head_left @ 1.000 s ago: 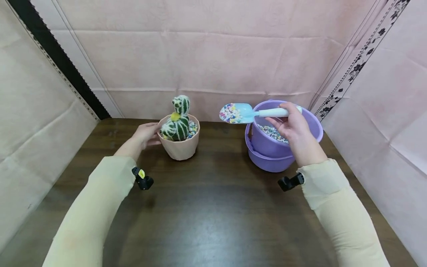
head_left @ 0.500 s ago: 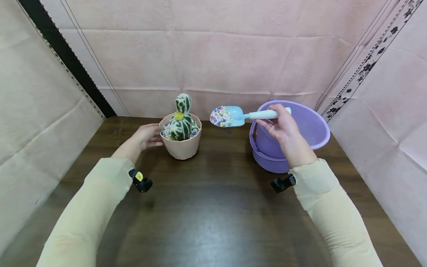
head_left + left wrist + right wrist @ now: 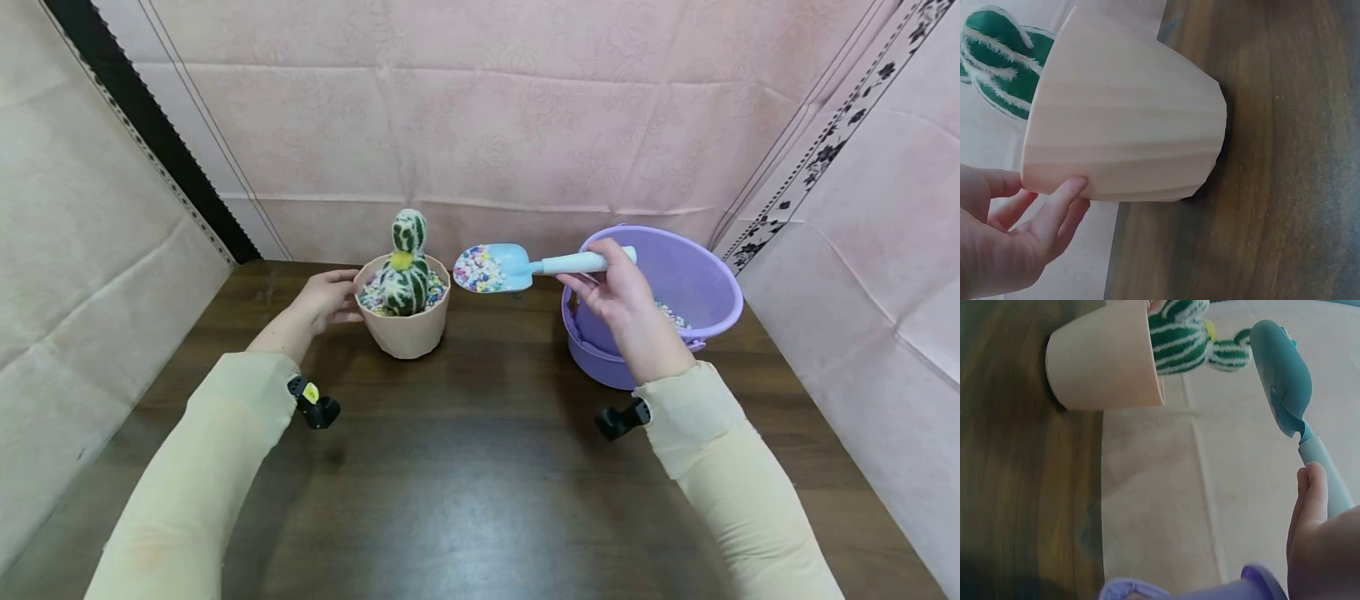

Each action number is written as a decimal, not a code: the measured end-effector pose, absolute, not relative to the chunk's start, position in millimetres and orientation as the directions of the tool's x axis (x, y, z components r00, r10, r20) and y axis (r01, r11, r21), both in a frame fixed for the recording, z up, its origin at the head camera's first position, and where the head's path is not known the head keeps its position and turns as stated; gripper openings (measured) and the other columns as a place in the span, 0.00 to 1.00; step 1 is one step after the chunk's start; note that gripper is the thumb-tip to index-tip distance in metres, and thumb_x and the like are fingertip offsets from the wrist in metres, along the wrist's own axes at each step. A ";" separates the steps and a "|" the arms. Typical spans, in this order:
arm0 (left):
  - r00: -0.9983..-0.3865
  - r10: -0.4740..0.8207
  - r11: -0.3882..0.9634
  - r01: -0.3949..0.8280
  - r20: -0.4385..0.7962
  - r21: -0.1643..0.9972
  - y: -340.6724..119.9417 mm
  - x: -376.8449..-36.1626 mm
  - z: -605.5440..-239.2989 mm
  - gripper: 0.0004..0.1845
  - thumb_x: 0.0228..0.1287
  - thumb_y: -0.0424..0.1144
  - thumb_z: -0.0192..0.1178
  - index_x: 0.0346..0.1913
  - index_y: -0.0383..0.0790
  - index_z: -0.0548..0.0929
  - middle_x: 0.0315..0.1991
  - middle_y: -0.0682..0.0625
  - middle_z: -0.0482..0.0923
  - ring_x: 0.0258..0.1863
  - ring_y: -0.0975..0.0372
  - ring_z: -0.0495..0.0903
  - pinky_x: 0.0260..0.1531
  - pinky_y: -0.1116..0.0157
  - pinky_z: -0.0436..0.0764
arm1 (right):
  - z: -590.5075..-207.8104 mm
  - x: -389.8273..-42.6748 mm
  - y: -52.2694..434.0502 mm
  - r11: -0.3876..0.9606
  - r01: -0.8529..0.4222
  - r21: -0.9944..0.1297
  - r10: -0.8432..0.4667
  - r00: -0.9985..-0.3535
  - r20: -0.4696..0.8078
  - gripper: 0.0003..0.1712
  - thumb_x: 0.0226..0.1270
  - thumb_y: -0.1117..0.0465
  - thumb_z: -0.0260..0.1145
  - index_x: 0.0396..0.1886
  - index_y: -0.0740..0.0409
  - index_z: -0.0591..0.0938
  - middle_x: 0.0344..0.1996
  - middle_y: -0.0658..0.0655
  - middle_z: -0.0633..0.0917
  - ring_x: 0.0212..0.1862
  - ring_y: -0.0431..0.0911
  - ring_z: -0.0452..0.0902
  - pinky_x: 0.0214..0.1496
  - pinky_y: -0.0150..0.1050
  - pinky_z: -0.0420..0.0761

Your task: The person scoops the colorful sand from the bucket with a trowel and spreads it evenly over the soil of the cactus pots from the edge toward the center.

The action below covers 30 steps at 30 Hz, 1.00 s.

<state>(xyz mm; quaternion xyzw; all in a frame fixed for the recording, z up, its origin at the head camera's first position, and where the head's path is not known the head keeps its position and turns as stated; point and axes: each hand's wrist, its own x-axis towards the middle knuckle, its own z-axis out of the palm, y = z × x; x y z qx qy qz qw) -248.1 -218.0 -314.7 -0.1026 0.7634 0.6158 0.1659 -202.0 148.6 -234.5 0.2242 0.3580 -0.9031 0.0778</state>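
From the head view, the right hand grips a blue scoop heaped with coloured pebbles — held between the cactus pot and purple bucket.

Left wrist view: the left hand touches the pot's rim with relaxed fingers.

Right wrist view — the scoop's underside hangs just beside the cactus.

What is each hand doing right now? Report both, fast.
Left hand: fingers rest against the side of the pink pot, steadying it.
Right hand: grips the handle of the blue scoop, loaded with coloured pebbles.
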 end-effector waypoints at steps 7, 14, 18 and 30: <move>-0.925 0.011 0.233 -0.367 -0.380 0.900 -222.0 -245.8 -311.6 0.28 0.70 0.32 0.40 0.72 0.39 0.54 0.67 0.36 0.59 0.31 0.68 0.76 0.33 0.72 0.85 | -243.3 -202.0 127.4 -0.736 0.310 -0.602 -0.004 -0.891 -0.454 0.07 0.67 0.65 0.55 0.28 0.60 0.71 0.34 0.55 0.70 0.30 0.47 0.77 0.27 0.43 0.87; -0.915 -0.020 0.241 -0.395 -0.403 0.886 -228.9 -242.3 -311.9 0.28 0.70 0.32 0.40 0.72 0.39 0.53 0.69 0.37 0.58 0.44 0.59 0.75 0.34 0.71 0.85 | -258.8 -201.4 113.4 -0.704 0.323 -0.633 0.002 -0.890 -0.456 0.08 0.66 0.64 0.55 0.27 0.59 0.72 0.34 0.56 0.72 0.31 0.46 0.79 0.29 0.41 0.87; -0.911 -0.027 0.246 -0.405 -0.411 0.881 -229.2 -240.4 -311.0 0.28 0.71 0.33 0.39 0.73 0.40 0.53 0.68 0.37 0.58 0.48 0.56 0.73 0.34 0.72 0.85 | -268.4 -203.0 107.5 -0.695 0.313 -0.648 0.015 -0.894 -0.448 0.09 0.66 0.65 0.54 0.26 0.60 0.72 0.31 0.56 0.73 0.28 0.47 0.79 0.28 0.41 0.87; -0.893 0.006 0.206 -0.440 -0.450 0.874 -219.6 -231.9 -302.0 0.28 0.74 0.36 0.34 0.74 0.38 0.47 0.68 0.36 0.56 0.51 0.55 0.70 0.35 0.72 0.85 | -287.6 -209.1 86.5 -0.649 0.287 -0.705 0.086 -0.892 -0.443 0.03 0.64 0.68 0.53 0.30 0.61 0.70 0.36 0.57 0.71 0.29 0.47 0.79 0.27 0.40 0.87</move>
